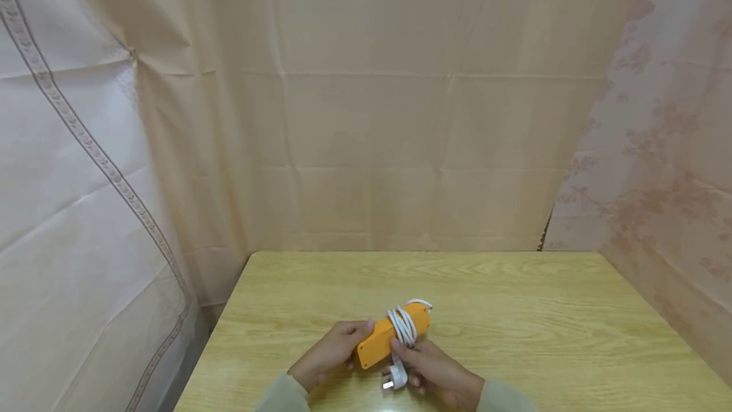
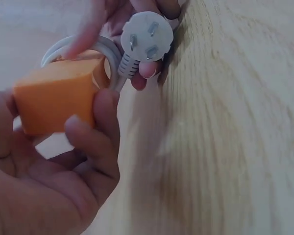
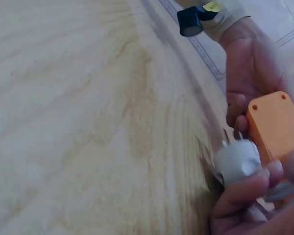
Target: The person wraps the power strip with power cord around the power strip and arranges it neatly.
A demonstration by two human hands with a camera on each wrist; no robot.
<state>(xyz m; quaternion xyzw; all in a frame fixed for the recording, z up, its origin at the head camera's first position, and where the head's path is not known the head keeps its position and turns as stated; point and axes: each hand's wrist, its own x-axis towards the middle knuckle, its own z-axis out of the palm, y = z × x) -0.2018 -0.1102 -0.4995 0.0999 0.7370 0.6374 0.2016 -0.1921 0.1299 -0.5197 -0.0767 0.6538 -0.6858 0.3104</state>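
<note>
An orange power strip [image 1: 375, 343] is held tilted over the table, underside with screw holes turned up. Its white cord [image 1: 403, 325] is wound in several loops around the middle. My left hand [image 1: 333, 350] grips the strip's near end, thumb on top and fingers curled underneath, as the left wrist view shows. At the loops, my right hand [image 1: 437, 370] holds the cord, its thumb pressing beside the windings. The white three-pin plug [image 2: 147, 36] sticks out by the right fingers, pins facing my left hand. In the right wrist view the plug [image 3: 237, 160] partly covers the strip.
Beneath both hands lies a light wood-grain table [image 1: 515, 310]. A beige curtain [image 1: 366, 145] hangs behind its far edge, with a pale cloth [image 1: 74, 208] on the left and a floral one [image 1: 669, 164] on the right. A dark wrist-worn device [image 3: 190, 22] sits at the left sleeve.
</note>
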